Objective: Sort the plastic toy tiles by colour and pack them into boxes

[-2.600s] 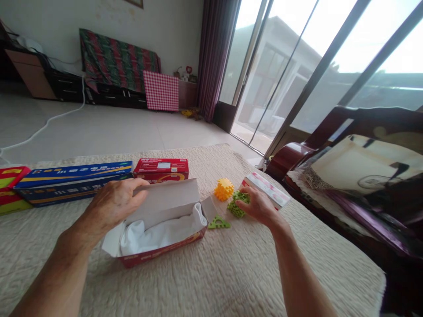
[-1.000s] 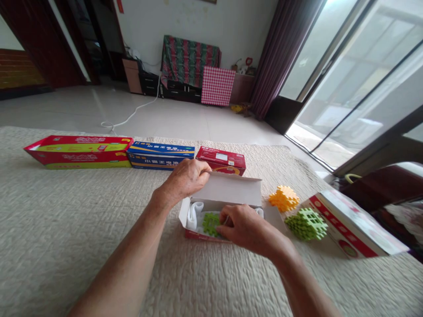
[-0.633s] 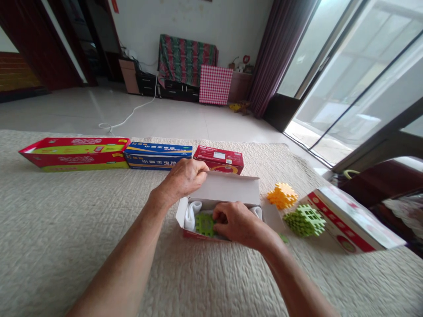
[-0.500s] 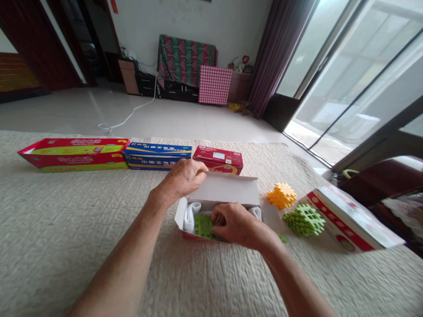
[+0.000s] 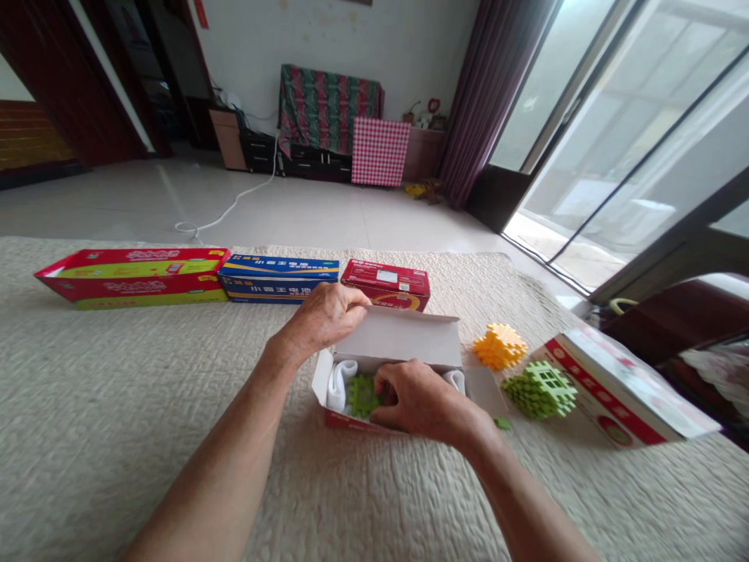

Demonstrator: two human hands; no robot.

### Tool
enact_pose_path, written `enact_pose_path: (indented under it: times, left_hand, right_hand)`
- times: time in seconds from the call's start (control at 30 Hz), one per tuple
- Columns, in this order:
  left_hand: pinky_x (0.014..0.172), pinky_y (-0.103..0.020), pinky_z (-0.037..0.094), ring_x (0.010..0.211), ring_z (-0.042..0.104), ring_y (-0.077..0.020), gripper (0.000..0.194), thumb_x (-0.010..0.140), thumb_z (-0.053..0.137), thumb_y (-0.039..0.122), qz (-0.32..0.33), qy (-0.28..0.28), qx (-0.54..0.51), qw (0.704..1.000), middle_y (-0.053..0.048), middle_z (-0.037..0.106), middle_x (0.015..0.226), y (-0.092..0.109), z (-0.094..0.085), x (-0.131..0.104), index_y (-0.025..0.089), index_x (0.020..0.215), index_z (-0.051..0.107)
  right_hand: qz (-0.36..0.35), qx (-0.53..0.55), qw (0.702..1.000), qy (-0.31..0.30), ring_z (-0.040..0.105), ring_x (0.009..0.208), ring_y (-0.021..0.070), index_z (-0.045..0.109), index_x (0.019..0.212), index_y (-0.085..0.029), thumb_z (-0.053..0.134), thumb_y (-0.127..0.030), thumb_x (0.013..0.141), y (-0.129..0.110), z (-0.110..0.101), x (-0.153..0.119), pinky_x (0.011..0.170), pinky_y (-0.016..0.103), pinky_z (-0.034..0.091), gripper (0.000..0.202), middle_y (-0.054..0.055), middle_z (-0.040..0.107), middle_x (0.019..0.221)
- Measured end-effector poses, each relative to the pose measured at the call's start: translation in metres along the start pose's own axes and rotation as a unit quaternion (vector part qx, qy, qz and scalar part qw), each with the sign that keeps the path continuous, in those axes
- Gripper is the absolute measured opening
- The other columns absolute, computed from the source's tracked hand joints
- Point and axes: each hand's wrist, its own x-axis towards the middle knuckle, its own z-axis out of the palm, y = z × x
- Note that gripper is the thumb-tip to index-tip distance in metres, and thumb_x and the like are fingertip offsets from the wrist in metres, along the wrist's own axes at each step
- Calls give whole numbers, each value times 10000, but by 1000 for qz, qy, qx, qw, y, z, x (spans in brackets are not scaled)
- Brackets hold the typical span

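An open cardboard box (image 5: 356, 425), white inside and red outside, lies in front of me with its lid raised. My left hand (image 5: 336, 312) is closed on the top left corner of that lid (image 5: 403, 337). Inside the box, my right hand (image 5: 415, 396) grips a flat green plastic lattice block (image 5: 363, 396); its fingertips are partly hidden. Rolled white cloth (image 5: 341, 385) sits at the box's left end, and another white roll (image 5: 455, 382) shows at the right end. To the right lie a stack of green lattice blocks (image 5: 541, 390) and a stack of orange ones (image 5: 499, 346).
Behind the open box stand a red and green box (image 5: 140, 279), a blue battery box (image 5: 279, 279) and a dark red box (image 5: 385, 283) in a row. A white and red box (image 5: 626, 390) is at the right. A small green piece (image 5: 502, 423) lies on the beige quilted cover (image 5: 281, 499).
My right hand and the green block sit slightly lower in the box. My left hand stays at the lid, and the view has shifted a little.
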Motion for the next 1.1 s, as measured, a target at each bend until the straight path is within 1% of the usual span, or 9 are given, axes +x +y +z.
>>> enact_pose_path:
  times: [0.17, 0.27, 0.33, 0.47, 0.57, 0.63, 0.7, 0.83, 1.1]
  left_hand:
    - [855, -312, 498, 896, 687, -189, 307, 811, 502, 125, 23, 31, 38, 999, -47, 763, 966, 3, -4, -1, 197, 970, 755]
    - [921, -326, 486, 966, 666, -191, 294, 824, 521, 124, 59, 98, 45, 992, -60, 745, 1022, 16, -16, -6, 178, 1017, 737]
    - [891, -295, 496, 934, 669, -171, 256, 853, 526, 154, 90, 109, 19, 990, -46, 747, 990, 27, -24, -11, 182, 990, 741]
    - [821, -242, 501, 895, 679, -142, 258, 860, 531, 162, 121, -26, -29, 992, -16, 756, 986, 40, -27, -19, 207, 997, 745]
    - [881, -276, 482, 946, 670, -164, 295, 824, 548, 139, 93, -97, 8, 991, -33, 747, 1045, 36, -19, -18, 195, 1048, 732]
    - [889, -301, 474, 956, 662, -183, 304, 816, 552, 154, 74, -127, 42, 988, -50, 744, 1042, 32, -12, -16, 186, 1064, 726]
    - [881, -306, 472, 959, 655, -191, 316, 817, 543, 167, 65, -143, 62, 986, -59, 741, 1036, 27, -7, -14, 186, 1079, 720]
    - [867, -304, 472, 920, 649, -190, 369, 789, 539, 160, 51, -147, 75, 985, -65, 732, 1021, 19, 0, -12, 181, 1118, 704]
    - [883, -308, 458, 956, 619, -195, 344, 754, 554, 153, 55, -175, 90, 979, -55, 706, 1011, 4, 11, -12, 211, 1052, 716]
  right_hand:
    - [15, -25, 999, 33, 497, 561, 99, 638, 763, -207, 706, -283, 675, 2, 6, 4, 509, 239, 258, 135, -15, 640, 657]
    - [0, -9, 1000, 25, 502, 570, 98, 639, 768, -201, 678, -271, 715, -1, 0, 0, 517, 239, 276, 96, -8, 649, 672]
    - [-18, 7, 1000, 8, 495, 557, 90, 630, 743, -197, 623, -239, 758, -6, -9, -6, 513, 239, 281, 46, -10, 649, 664]
    - [-44, 8, 999, 20, 440, 512, 73, 585, 681, -188, 510, -164, 802, -9, -33, -25, 494, 243, 272, 145, -32, 589, 599]
    - [-23, -14, 993, 119, 484, 577, 89, 603, 727, -196, 524, -182, 805, 6, -49, -38, 543, 241, 323, 112, -25, 602, 654]
    - [24, -55, 979, 196, 538, 667, 123, 628, 811, -202, 575, -236, 790, 23, -55, -43, 601, 259, 361, 66, 5, 641, 766]
    - [78, -99, 965, 230, 565, 743, 162, 640, 881, -200, 626, -291, 758, 39, -58, -45, 641, 283, 378, 153, 42, 654, 871]
    - [155, -123, 964, 178, 584, 770, 194, 641, 877, -192, 630, -334, 741, 51, -56, -41, 651, 304, 379, 198, 70, 654, 895]
    - [205, -184, 949, 153, 590, 883, 247, 643, 955, -194, 616, -312, 769, 32, -55, -39, 617, 308, 338, 221, 108, 629, 1012]
